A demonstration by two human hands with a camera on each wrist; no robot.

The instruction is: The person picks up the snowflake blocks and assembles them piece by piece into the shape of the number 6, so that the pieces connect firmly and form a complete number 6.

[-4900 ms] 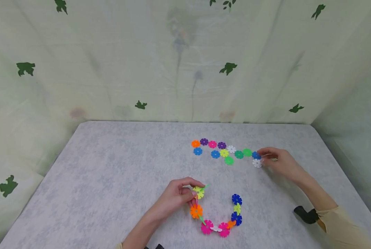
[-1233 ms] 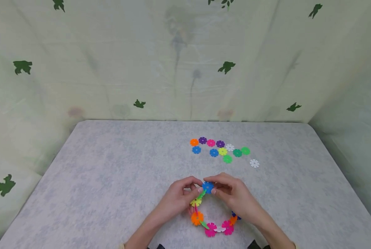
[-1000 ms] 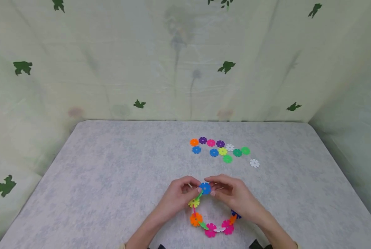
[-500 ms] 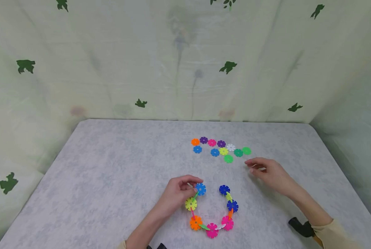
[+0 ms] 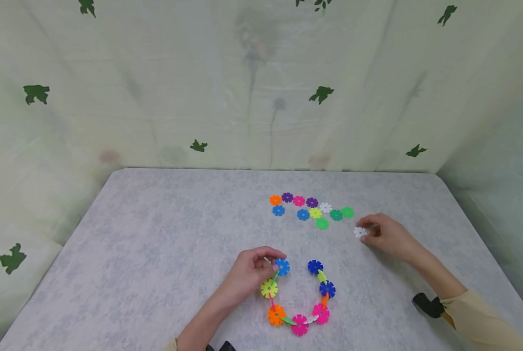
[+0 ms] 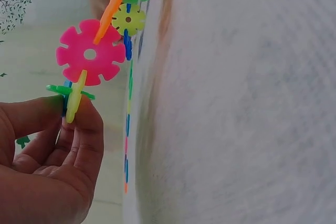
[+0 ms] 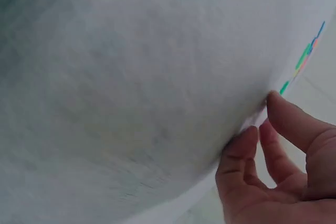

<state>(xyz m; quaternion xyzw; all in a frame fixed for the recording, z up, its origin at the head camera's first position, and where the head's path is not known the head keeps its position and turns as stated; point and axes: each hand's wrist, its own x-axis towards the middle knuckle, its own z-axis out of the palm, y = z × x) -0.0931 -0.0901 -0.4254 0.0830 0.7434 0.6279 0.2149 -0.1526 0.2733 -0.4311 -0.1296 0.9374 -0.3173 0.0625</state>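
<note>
My left hand [image 5: 249,274] pinches one end of a curved chain of interlocking snowflake discs [image 5: 299,324], near its light blue disc [image 5: 283,266]. The chain forms a U that opens at the top, and its other end is a dark blue disc [image 5: 315,266]. In the left wrist view, a pink disc [image 6: 79,51] and a yellow disc [image 6: 77,98] rise from between thumb and fingers. To the right, my right hand [image 5: 390,239] has thumb and fingers around the edges of a loose white snowflake disc [image 5: 359,232], fingertips down at the tabletop in the right wrist view.
Several loose discs lie flat toward the back of the grey table [image 5: 164,234], among them an orange disc [image 5: 275,200], a yellow disc [image 5: 315,213] and a green disc [image 5: 322,224]. A pale curtain [image 5: 243,87] with green leaf shapes hangs behind the table.
The right hand took a blue disc from the back right and brought it to the chain, where it now sits at the left end. Then that hand moved back right to the white disc.
</note>
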